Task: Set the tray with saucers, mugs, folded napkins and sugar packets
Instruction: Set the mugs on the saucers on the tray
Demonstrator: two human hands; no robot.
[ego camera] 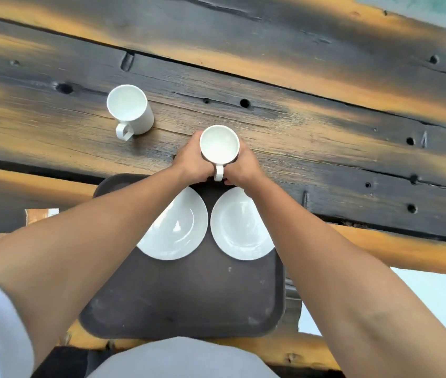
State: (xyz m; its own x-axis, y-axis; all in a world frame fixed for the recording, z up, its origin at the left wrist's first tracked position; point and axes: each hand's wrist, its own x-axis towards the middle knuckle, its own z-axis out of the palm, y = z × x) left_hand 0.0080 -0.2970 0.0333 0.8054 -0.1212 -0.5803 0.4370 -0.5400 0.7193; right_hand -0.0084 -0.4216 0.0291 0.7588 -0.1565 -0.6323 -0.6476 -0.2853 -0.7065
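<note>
A dark brown tray lies in front of me with two white saucers side by side on its far half, the left saucer and the right saucer. Both hands wrap a white mug just beyond the tray's far edge, its handle pointing toward me. My left hand grips its left side, my right hand its right side. A second white mug stands alone on the table to the far left, handle toward me. No napkins or sugar packets are in view.
The tray lies on a wooden bench, with a rough dark and orange plank table beyond it. Floor shows through gaps at the right. My forearms cross over the saucers' outer edges.
</note>
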